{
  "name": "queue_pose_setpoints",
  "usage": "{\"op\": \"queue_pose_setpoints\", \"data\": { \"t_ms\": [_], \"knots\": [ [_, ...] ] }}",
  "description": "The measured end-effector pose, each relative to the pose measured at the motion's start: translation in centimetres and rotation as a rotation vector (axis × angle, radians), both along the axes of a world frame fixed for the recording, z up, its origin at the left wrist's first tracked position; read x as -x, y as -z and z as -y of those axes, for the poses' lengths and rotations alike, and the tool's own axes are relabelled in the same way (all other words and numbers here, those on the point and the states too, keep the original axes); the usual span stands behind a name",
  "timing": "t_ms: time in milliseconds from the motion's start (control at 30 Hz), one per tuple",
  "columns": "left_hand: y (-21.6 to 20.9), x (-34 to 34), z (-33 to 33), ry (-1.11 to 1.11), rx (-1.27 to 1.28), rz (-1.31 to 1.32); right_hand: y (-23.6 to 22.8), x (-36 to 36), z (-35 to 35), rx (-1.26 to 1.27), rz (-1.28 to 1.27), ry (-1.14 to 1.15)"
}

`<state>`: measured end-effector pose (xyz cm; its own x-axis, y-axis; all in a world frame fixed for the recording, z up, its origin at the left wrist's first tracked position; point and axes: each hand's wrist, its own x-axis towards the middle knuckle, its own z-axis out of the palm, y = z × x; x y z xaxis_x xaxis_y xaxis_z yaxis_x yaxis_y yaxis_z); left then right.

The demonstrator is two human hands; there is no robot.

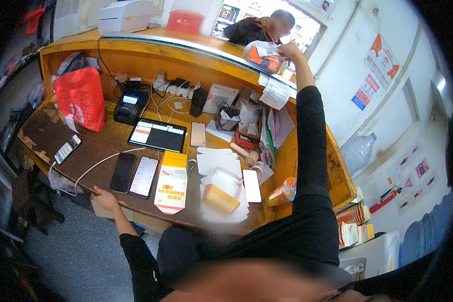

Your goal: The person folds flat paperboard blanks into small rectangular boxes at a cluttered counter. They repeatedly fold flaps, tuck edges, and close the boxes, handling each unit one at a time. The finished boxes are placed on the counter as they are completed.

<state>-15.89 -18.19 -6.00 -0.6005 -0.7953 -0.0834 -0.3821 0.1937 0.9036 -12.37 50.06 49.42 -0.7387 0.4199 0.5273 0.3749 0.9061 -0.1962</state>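
Note:
My right hand (pixel 290 52) stretches out over the far counter, closed on the top of a clear plastic bag (pixel 268 55). Inside the bag is an orange and white package. Across the counter, a person (pixel 259 29) in dark clothing leans close to the bag. My left hand (pixel 106 199) grips the front edge of the wooden desk (pixel 93 166) at the left. Nearest to it on the desk lies a dark phone (pixel 122 173), beside a second phone (pixel 143 176) with a lit screen. A yellow and white carton (pixel 171 183) lies right of them.
A tablet (pixel 157 135), a small black printer (pixel 128 108) and a red bag (pixel 79 98) occupy the desk's back left. An opened white box (pixel 221 196), a white-screened phone (pixel 251 185) and a cup (pixel 283 192) are at right. Paper slips (pixel 275 93) hang off the counter.

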Motion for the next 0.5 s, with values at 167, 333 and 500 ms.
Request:
{"op": "queue_pose_setpoints", "data": {
  "t_ms": [167,333,500],
  "knots": [
    [0.0,0.2,0.2,0.007,-0.012,-0.060,-1.4,-7.7,13.5,-0.198,-0.222,0.235],
    [0.0,0.2,0.3,0.027,-0.070,-0.086,7.1,-17.4,21.9,0.026,-0.533,-0.006],
    [1.7,1.1,1.5,0.151,-0.036,-0.018,24.7,-21.9,30.4,0.173,-0.054,-0.115]
  ]
}}
